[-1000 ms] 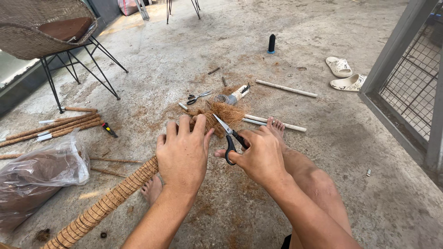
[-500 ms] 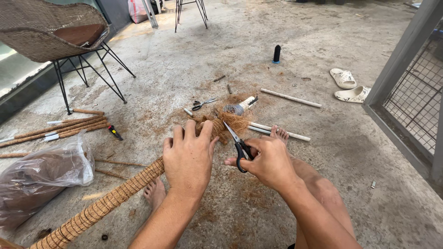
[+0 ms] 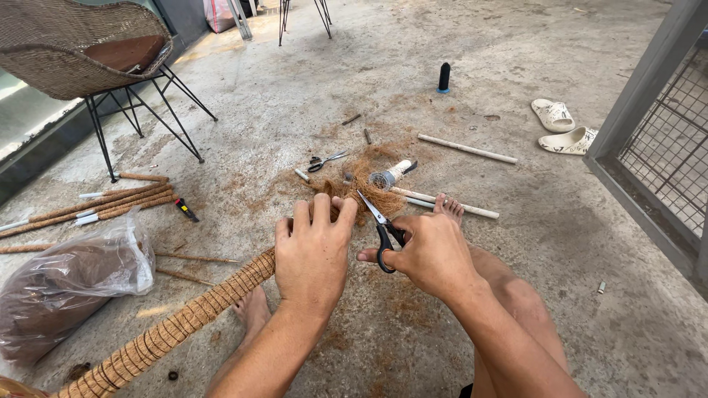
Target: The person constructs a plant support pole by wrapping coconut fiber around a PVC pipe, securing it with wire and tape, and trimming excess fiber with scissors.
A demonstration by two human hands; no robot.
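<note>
left hand: our grip is closed over the upper end of the fibre-wrapped pole, palm down, fingers curled across it.
pole: runs from lower left of view up to our left hand, lying on the concrete floor; its tip meets the loose fibre pile.
right hand: our grip is closed on the black-handled scissors, fingers through the loops.
scissors: blades parted, pointing up-left at the fibre just beside the left fingertips.
feet: our bare right foot just past the right hand, left foot under the pole.
left side: plastic bag of fibre, bundle of wrapped sticks.
beyond pile: second scissors, white pipes, black spool.
far: wicker chair, sandals.
</note>
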